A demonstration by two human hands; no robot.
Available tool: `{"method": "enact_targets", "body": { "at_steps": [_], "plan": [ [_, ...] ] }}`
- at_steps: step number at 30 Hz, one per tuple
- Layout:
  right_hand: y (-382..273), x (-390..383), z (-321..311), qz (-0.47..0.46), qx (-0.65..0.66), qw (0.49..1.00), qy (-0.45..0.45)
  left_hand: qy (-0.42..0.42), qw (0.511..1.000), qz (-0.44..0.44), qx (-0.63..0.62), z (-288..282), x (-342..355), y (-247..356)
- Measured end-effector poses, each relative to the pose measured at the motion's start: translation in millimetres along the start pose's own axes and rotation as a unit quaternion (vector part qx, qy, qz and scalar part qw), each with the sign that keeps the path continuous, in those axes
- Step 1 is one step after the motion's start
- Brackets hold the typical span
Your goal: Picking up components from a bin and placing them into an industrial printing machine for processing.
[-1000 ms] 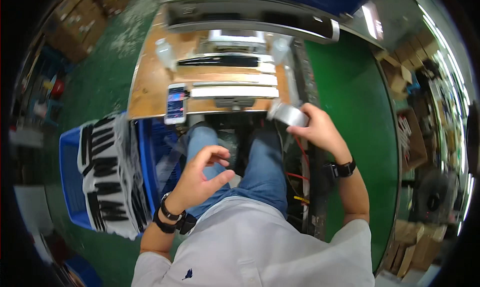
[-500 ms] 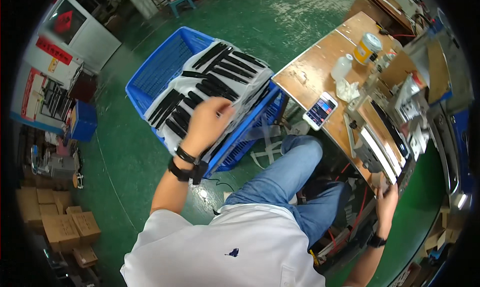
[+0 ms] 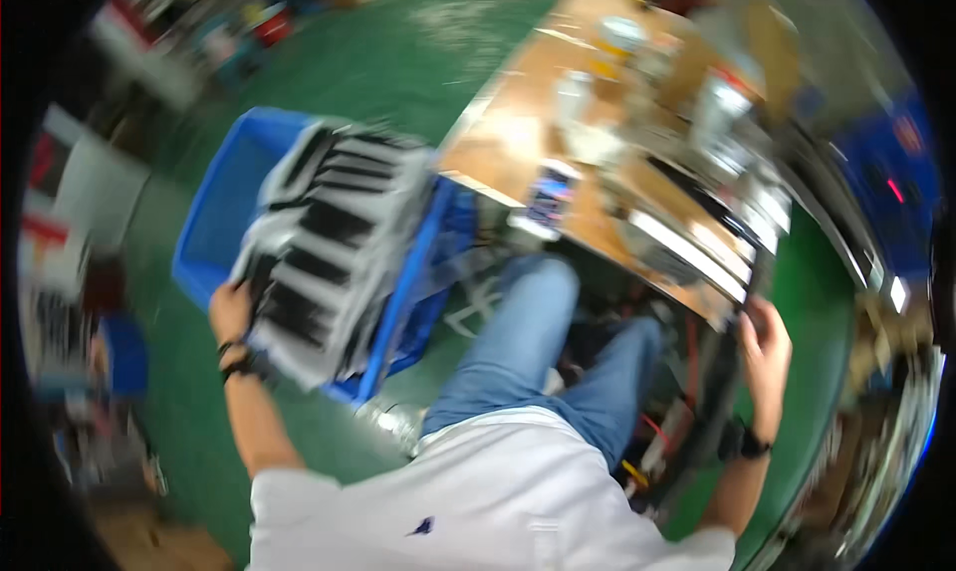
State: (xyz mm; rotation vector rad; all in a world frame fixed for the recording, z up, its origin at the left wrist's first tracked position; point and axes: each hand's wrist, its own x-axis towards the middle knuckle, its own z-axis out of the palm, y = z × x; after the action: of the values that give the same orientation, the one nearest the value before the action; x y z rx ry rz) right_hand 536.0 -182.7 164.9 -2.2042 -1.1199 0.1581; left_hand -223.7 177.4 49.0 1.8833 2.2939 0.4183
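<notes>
My left hand (image 3: 231,312) is at the near left edge of the pale sheet (image 3: 347,256) that lies over the blue crate (image 3: 211,208). Its fingers curl in beside a black strip (image 3: 261,272); blur hides what they grip. Several dark strips lie in rows across the sheet. On my right, my right hand (image 3: 765,342) is by the near corner of the workbench (image 3: 503,138), thumb and fingers apart. Just beyond its fingertips sits a long fixture (image 3: 687,250) with a bright metal bar and a dark strip. I make out nothing held in that hand.
A phone (image 3: 548,201) lies at the bench's left edge. Behind it stand a pale bottle (image 3: 573,95), crumpled white paper (image 3: 597,145) and a yellow-and-white tub (image 3: 615,45). My legs (image 3: 508,347) are between crate and bench. Cardboard boxes (image 3: 164,549) are at lower left.
My left hand has gone from above the strips to the sheet's near left edge. My right hand's fingers have spread at the bench corner. The whole view has turned and blurred.
</notes>
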Motion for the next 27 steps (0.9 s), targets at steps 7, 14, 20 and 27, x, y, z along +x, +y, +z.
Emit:
{"method": "enact_targets", "body": {
  "at_steps": [7, 14, 20, 27],
  "plan": [
    [-62.1, 37.8, 17.9, -0.032, 0.229, 0.973, 0.006, 0.022, 0.998, 0.060, -0.013, 1.7, 32.9, -150.2],
    [-79.7, 89.0, 29.1, -0.072, 0.197, 0.977, -0.046, -0.043, 0.995, 0.042, -0.079, 1.6, 41.8, -160.2],
    [-89.3, 110.1, 16.5, -0.198, 0.011, 0.979, -0.056, -0.031, 0.996, 0.057, -0.053, 9.8, 31.5, -134.6],
    [-21.6, 48.5, -46.4, -0.131, 0.099, 0.986, 0.034, 0.037, 0.988, 0.139, -0.061, 16.6, 46.5, -184.1]
  ]
}}
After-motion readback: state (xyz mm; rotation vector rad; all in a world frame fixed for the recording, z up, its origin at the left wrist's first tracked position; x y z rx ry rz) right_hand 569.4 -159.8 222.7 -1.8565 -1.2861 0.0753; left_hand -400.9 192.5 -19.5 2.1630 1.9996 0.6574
